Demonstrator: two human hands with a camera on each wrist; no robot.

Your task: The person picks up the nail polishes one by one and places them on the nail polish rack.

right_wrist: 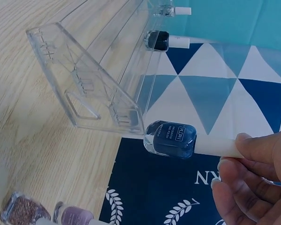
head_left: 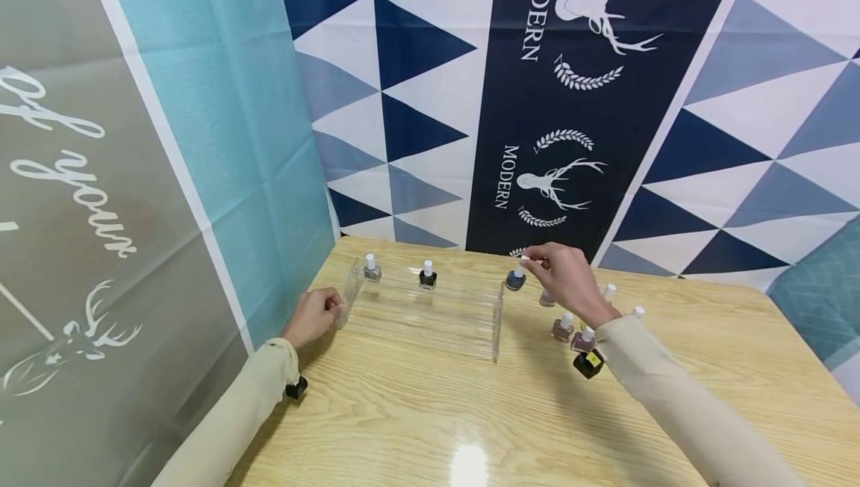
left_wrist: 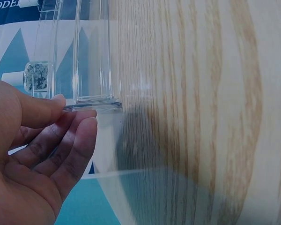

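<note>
A clear stepped rack [head_left: 430,330] stands on the wooden table. On its back tier are a silver-glitter nail polish bottle [head_left: 372,273] and a black nail polish bottle [head_left: 427,279], both with white caps. My left hand [left_wrist: 42,145] pinches the rack's left end panel between thumb and fingers. Just past the rack's right end, my right hand [head_left: 567,281] pinches the white cap of a dark blue nail polish bottle [right_wrist: 171,139]. That bottle is held up, level with the back tier and outside the end panel.
Right of the rack, several more polish bottles stand near my right forearm, among them a brownish one [head_left: 561,330] and a purple one [head_left: 583,340]. A patterned cloth [head_left: 423,113] hangs behind the table, and another sheet [head_left: 255,136] hangs along its left side.
</note>
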